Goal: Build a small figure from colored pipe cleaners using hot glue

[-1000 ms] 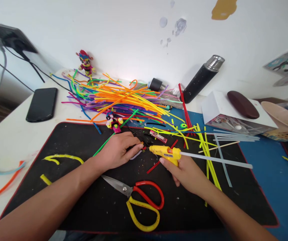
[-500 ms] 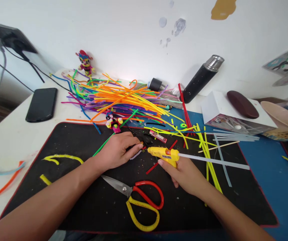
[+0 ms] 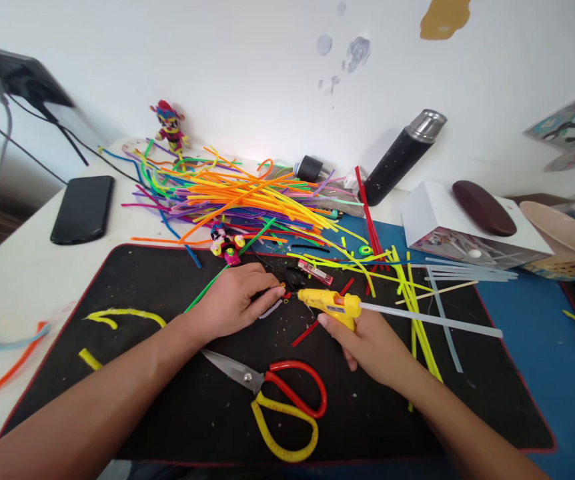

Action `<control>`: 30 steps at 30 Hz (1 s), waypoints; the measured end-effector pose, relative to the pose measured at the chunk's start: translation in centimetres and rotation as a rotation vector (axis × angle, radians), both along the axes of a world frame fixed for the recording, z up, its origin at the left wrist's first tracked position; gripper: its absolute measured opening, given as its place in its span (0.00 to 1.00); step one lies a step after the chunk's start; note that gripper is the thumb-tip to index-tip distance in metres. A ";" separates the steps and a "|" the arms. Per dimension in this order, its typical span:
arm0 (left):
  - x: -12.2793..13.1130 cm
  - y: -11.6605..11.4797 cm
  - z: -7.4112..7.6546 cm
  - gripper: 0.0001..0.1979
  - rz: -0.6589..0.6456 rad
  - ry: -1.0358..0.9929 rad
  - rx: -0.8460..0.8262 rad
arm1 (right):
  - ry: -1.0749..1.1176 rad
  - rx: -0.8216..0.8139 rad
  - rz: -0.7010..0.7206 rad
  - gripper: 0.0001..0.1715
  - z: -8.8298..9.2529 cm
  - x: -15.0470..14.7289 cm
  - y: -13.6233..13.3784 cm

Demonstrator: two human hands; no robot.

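Observation:
My right hand [image 3: 367, 343] is closed round a small yellow glue gun [image 3: 330, 303] with a clear glue stick [image 3: 432, 321] sticking out behind it. Its nozzle points left at a tiny red and orange piece [image 3: 283, 289] that my left hand [image 3: 235, 298] pinches against the black mat [image 3: 157, 373]. The left fingers are curled over that piece, which is mostly hidden. A green pipe cleaner [image 3: 217, 277] runs out from under the left hand. Scissors [image 3: 277, 393] with red and yellow handles lie just in front of both hands.
A big heap of coloured pipe cleaners [image 3: 237, 193] fills the back of the desk, with a small figure [image 3: 170, 127] behind it. A black phone [image 3: 83, 208] lies left. A black flask [image 3: 402, 157], a white box [image 3: 462, 230] and yellow pipe cleaners [image 3: 412, 293] lie right.
The glue gun drew a little towards the left hand, then eased back right. The left hand has stayed in place.

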State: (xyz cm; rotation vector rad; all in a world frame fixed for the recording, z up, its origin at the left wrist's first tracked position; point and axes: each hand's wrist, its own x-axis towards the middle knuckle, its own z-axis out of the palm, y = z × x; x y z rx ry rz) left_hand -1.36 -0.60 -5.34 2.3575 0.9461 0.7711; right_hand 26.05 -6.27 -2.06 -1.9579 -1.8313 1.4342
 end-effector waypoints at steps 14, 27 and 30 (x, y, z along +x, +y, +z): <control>-0.2 0.0 -0.3 0.13 -0.009 -0.004 -0.016 | -0.025 -0.014 0.027 0.32 0.1 -0.1 -0.2; 0.0 0.0 0.0 0.13 -0.004 -0.008 -0.003 | -0.017 -0.023 0.043 0.30 0.4 -0.3 -0.2; 0.0 0.1 -0.1 0.14 0.001 -0.005 -0.007 | -0.009 -0.025 0.047 0.30 0.4 -0.5 -0.2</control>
